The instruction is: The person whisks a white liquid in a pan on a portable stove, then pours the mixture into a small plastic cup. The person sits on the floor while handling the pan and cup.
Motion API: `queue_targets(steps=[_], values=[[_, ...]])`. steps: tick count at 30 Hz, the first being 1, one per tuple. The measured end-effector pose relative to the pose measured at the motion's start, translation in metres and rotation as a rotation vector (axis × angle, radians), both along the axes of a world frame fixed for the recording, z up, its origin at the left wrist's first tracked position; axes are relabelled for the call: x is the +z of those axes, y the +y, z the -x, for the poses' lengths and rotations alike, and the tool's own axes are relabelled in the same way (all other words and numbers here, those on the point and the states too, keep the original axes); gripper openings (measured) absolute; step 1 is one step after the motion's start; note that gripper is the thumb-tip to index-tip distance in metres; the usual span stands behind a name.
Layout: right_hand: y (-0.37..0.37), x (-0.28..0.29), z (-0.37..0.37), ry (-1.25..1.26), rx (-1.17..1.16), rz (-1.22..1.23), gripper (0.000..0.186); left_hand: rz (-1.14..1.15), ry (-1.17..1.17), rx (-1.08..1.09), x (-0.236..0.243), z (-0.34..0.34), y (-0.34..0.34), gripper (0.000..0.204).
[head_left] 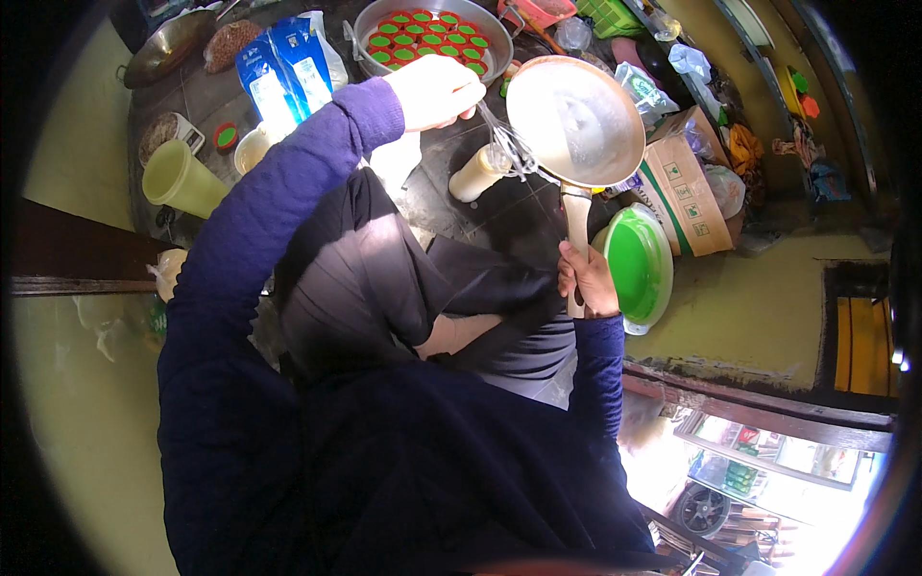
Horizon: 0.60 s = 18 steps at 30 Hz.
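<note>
A dark tiled floor (pixel 499 206) serves as the work area, crowded with kitchen things and edged by yellowish walls. The left hand (pixel 434 91) is closed around the handle of a wire whisk (pixel 509 144), whose loops hang just beside the lower rim of a metal pan and above a pale cup (pixel 477 173) standing on the floor. The right hand (pixel 588 280) grips the pale handle of the metal pan (pixel 574 120), holding it tilted so its shiny inside faces the camera. Both arms wear dark blue sleeves (pixel 279 211), and the person's dark-clothed legs fill the space between them.

Beyond the whisk sits a round metal tray (pixel 490 29) filled with small red moulds holding green filling. To its left lie blue-and-white packets (pixel 283 72), a yellow-green jug (pixel 178 178) and a metal wok (pixel 168 46). To the right of the pan stand a cardboard box (pixel 684 197) and a green basin (pixel 639 264), near the right hand.
</note>
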State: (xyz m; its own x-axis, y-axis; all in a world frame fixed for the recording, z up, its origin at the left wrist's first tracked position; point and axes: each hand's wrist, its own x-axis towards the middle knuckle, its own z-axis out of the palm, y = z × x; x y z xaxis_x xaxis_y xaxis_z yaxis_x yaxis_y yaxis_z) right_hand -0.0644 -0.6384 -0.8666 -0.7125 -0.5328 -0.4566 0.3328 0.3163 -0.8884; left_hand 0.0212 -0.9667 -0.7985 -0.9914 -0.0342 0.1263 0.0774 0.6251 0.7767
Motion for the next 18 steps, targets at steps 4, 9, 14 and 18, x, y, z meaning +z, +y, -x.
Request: queue_targets(steps=[4,9,14,18], values=[[0.003,0.002,0.001,0.000,0.019,-0.014,0.021,-0.043,0.079,0.030,0.005,0.006,-0.006,0.033],[0.006,0.006,0.001,-0.033,0.066,0.042,0.024,0.623,0.567,0.044,0.003,0.028,-0.014,0.028],[0.008,0.008,0.001,-0.055,0.068,0.053,0.024,0.637,0.565,0.137,-0.006,0.033,-0.005,0.025],[0.010,0.009,0.003,-0.076,0.078,0.067,0.024,0.308,0.597,0.213,-0.015,0.016,-0.016,0.026]])
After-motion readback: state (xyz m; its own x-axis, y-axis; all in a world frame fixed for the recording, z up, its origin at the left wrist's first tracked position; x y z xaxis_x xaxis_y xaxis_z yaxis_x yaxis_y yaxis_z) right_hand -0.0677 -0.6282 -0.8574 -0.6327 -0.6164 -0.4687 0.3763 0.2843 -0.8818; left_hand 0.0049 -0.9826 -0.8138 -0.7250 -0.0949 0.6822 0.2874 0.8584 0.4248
